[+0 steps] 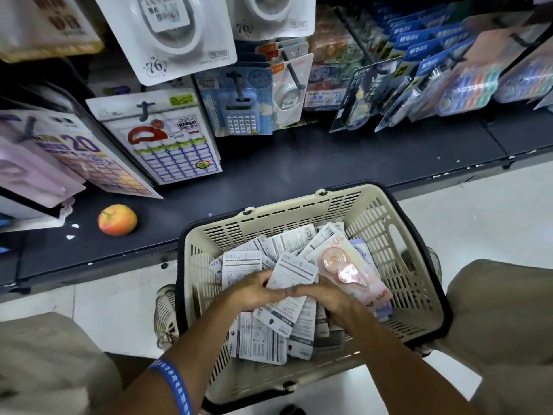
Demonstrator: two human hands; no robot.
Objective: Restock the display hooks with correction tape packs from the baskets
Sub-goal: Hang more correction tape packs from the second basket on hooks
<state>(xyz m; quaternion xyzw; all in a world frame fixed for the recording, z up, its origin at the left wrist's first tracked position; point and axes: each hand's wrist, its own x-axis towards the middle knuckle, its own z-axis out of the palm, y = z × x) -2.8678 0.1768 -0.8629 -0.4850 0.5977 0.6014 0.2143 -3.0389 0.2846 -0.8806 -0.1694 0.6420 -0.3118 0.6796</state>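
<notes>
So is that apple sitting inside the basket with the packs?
No, the apple lies on the dark shelf base, outside and to the left of the basket.

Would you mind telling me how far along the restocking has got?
Hooks already hold assorted goods. Both hands, left and right, are gathering packs inside the basket. Nearly all is left: the basket remains heaped with packs.

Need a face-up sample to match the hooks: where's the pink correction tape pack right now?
In the head view, the pink correction tape pack lies face-up in the basket, right of centre, just above the right hand.
</notes>
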